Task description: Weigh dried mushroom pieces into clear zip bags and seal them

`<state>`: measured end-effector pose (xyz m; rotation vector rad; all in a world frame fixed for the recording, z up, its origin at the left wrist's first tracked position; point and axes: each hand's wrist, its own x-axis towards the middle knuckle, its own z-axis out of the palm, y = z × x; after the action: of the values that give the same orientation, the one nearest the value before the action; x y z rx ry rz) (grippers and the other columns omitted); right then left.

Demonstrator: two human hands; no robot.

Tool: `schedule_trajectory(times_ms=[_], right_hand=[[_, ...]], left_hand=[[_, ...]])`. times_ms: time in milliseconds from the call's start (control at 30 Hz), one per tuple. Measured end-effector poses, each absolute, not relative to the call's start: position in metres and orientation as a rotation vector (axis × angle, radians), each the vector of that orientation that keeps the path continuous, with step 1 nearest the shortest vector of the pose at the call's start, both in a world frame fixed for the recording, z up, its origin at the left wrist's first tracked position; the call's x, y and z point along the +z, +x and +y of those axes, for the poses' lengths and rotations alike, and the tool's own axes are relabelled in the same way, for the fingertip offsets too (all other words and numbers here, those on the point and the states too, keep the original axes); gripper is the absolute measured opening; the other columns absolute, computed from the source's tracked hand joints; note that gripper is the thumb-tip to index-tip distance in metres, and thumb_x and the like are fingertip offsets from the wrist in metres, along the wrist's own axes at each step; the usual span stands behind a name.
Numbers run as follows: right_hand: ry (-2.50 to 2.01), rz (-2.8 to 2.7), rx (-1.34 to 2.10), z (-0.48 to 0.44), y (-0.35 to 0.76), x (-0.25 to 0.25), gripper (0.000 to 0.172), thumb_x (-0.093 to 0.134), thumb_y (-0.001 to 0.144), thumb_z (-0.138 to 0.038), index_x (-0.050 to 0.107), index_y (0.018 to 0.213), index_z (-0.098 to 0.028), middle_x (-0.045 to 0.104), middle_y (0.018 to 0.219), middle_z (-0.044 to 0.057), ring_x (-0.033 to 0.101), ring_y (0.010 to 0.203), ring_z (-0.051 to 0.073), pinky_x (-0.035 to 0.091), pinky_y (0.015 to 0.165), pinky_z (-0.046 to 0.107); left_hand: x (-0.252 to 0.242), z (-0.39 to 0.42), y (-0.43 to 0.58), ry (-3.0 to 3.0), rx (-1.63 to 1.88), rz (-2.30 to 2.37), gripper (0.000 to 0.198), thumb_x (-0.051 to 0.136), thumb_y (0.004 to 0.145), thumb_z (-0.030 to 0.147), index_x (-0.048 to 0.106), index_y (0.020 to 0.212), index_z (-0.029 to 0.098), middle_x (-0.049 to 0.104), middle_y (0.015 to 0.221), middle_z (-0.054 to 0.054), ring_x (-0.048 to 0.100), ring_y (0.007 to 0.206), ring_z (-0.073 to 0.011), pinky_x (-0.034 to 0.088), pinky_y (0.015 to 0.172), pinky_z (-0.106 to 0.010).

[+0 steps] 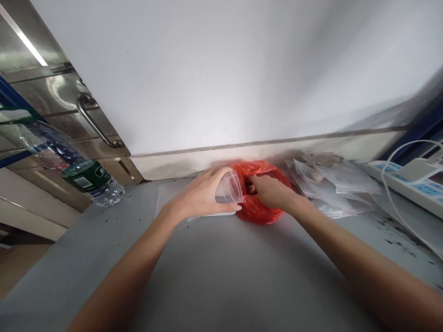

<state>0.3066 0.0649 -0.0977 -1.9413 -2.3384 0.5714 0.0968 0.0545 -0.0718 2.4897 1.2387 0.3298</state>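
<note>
1. In the middle of the flat grey tabletop [207,276], near the foot of the smooth white wall [207,92]: a crumpled, glossy, bright red plastic bag [262,215], gaping upward, with a creased, uneven rim.
2. Inside, partly visible: small reddish-brown pieces [251,188], too blurred to identify.
3. Reaching in from the right, the right hand [272,190], with fingertips down among the pieces; cannot tell whether gripping any.
4. Just beside the red bag, a small clear plastic bag [230,186], held in the left hand [197,193], thumb and fingers curved in a wide C around the clear film.
5. Right of the red bag, a loose, overlapping pile of flat transparent plastic bags [353,177].
6. Farther right, a long white power strip [422,184] with blue socket panels and a thin white cable [392,203].
7. At the left, a clear plastic bottle [107,186], tilted in view, bearing a dark green label [85,174] with a white barcode patch; lettering too small to read.
</note>
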Motion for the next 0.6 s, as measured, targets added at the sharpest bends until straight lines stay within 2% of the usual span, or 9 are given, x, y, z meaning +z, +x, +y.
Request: schedule_trajectory(times_ms=[100,267,467,600], right_hand=[[-1.913,-2.313,0.613,0.067,0.311,-0.095,0.018,0.06,0.079,-0.005,0.065,0.09,-0.018,0.076,0.102,0.014,0.071,0.094,0.028,0.047,0.071,0.031],[-1.817,-2.325,0.745,0.069,0.323,-0.082,0.032,0.062,0.072,-0.002,0.071,0.097,-0.021,0.078,0.094,0.003,0.072,0.09,0.022,0.052,0.074,0.026],[-1.813,-2.186,0.788,0.07,0.344,-0.067,0.058,0.071,0.068,-0.01,0.068,0.125,-0.021,0.077,0.112,0.007,0.07,0.106,0.028,0.054,0.087,0.031],[-1.594,-2.112,1.022,0.073,0.359,-0.064,0.058,0.068,0.07,-0.017,0.065,0.128,-0.016,0.077,0.105,0.009,0.071,0.102,0.029,0.056,0.085,0.034]], left_hand=[[-0.075,0.055,0.098,2.472,0.315,1.233,0.083,0.071,0.079,0.063,0.041,0.148,0.027,0.045,0.157,-0.011,0.046,0.141,-0.0364,0.043,0.112,-0.049],[-0.079,0.055,0.101,2.442,0.311,1.229,0.084,0.072,0.079,0.062,0.04,0.149,0.027,0.043,0.159,-0.011,0.044,0.144,-0.0338,0.042,0.113,-0.047],[-0.082,0.056,0.102,2.456,0.343,1.201,0.083,0.073,0.077,0.062,0.044,0.146,0.026,0.051,0.152,-0.012,0.05,0.137,-0.035,0.045,0.108,-0.049],[-0.082,0.056,0.102,2.432,0.384,1.188,0.082,0.073,0.077,0.064,0.045,0.144,0.027,0.051,0.152,-0.012,0.05,0.136,-0.0348,0.046,0.108,-0.049]])
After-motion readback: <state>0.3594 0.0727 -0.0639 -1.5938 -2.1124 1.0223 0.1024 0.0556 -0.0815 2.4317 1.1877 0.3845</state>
